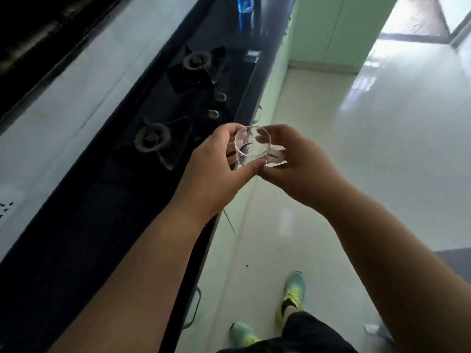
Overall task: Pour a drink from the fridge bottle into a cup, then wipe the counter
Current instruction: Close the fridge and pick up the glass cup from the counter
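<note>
Your left hand [216, 161] and right hand [293, 161] each hold a clamped grip on the clear glass cup [252, 146] at frame centre, beyond the dark table [84, 225] edge; stove burners [153, 140] sit left; a blue bottle [244, 3] stands at top.

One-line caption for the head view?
Both hands, left hand and right hand, hold an empty glass cup beside the black stove counter.

Clear glass cup [252, 146] with handle, tilted, mouth toward camera, above dark counter [102, 212] edge
</note>
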The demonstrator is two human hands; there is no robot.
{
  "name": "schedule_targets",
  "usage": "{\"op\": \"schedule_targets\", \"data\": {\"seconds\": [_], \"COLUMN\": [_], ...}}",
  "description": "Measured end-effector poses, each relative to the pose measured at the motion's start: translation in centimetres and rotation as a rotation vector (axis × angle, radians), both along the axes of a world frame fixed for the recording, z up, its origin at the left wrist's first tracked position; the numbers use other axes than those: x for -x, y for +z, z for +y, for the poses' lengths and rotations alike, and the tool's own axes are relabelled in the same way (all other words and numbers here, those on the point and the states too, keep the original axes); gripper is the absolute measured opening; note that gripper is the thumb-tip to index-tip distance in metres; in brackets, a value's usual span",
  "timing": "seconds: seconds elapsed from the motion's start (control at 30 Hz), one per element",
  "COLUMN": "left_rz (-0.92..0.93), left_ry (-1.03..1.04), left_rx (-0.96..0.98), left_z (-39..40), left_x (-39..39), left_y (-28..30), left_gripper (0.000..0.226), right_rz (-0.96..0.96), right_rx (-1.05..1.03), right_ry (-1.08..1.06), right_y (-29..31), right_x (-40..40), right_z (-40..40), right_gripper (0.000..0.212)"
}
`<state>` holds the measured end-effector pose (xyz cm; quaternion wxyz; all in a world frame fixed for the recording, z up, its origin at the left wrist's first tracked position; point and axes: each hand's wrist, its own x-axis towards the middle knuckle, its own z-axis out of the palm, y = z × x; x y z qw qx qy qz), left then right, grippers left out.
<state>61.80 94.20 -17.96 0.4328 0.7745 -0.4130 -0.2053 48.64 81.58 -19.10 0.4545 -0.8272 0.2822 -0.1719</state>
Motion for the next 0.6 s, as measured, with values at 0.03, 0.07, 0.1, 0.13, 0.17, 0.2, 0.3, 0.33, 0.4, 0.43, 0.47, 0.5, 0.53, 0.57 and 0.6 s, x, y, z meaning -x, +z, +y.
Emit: {"op": "schedule_targets", "data": {"seconds": [0.03, 0.07, 0.1, 0.13, 0.17, 0.2, 0.3, 0.33, 0.4, 0.43, 0.47, 0.5, 0.53, 0.57, 0.6], "left_rz": [-0.012, -0.022, -0.03, -0.04, -0.046, -0.048, -0.059, -0.06, -0.061, -0.061, -0.058, -0.05, -0.04, -0.031, -0.027], "left_ry": [-0.045, -0.084, -0.119, -0.148, -0.172, -0.194, -0.242, -0.252, -0.269, -0.277, -0.284, -0.29, -0.297, -0.305, -0.318], "left_rx": [-0.004, -0.006, -0.007, -0.007, -0.007, -0.005, 0.003, 0.008, 0.02, 0.023, 0.022, 0.019, 0.015, 0.012, 0.007], "left_z": [-2.2, -4.2, -6.2, -8.1, -9.8, -11.5, -16.1, -17.5, -20.0, -21.1, -22.3, -23.3, -24.3, -25.4, -26.5], "left_x": [0.9, 1.8, 2.7, 3.6, 4.5, 5.3, 7.3, 7.8, 8.8, 9.2, 9.5, 9.7, 9.8, 9.8, 9.8], "left_y": [0.2, 0.4, 0.7, 1.0, 1.3, 1.5, 2.0, 2.1, 2.4, 2.5, 2.6, 2.6, 2.7, 2.6, 2.5], "left_gripper": [0.064, 0.064, 0.063, 0.063, 0.062, 0.063, 0.065, 0.065, 0.064, 0.064, 0.064, 0.064, 0.063, 0.062, 0.061], "right_rz": [-0.001, -0.002, -0.003, -0.006, -0.01, -0.016, -0.021, -0.017, -0.002, 0.008, 0.017, 0.025, 0.028, 0.031, 0.034], "right_rx": [0.005, 0.009, 0.011, 0.005, -0.008, -0.021, -0.015, -0.008, 0.011, 0.022, 0.029, 0.03, 0.028, 0.023, 0.018], "right_ry": [-0.049, -0.092, -0.13, -0.162, -0.19, -0.21, -0.247, -0.255, -0.266, -0.272, -0.277, -0.283, -0.288, -0.294, -0.301], "right_y": [0.1, 0.2, 0.3, 0.5, 0.7, 0.9, 1.6, 1.9, 2.5, 2.8, 3.0, 3.1, 3.1, 3.1, 2.9], "right_x": [1.4, 2.8, 4.1, 5.3, 6.4, 7.4, 9.9, 10.6, 11.6, 12.1, 12.4, 12.7, 12.9, 13.0, 13.1], "right_z": [-1.6, -3.1, -4.5, -6.0, -7.4, -8.8, -12.9, -14.1, -16.4, -17.5, -18.5, -19.5, -20.4, -21.3, -22.3], "right_gripper": [0.051, 0.051, 0.052, 0.052, 0.053, 0.054, 0.054, 0.054, 0.055, 0.055, 0.054, 0.054, 0.053, 0.052, 0.052]}}
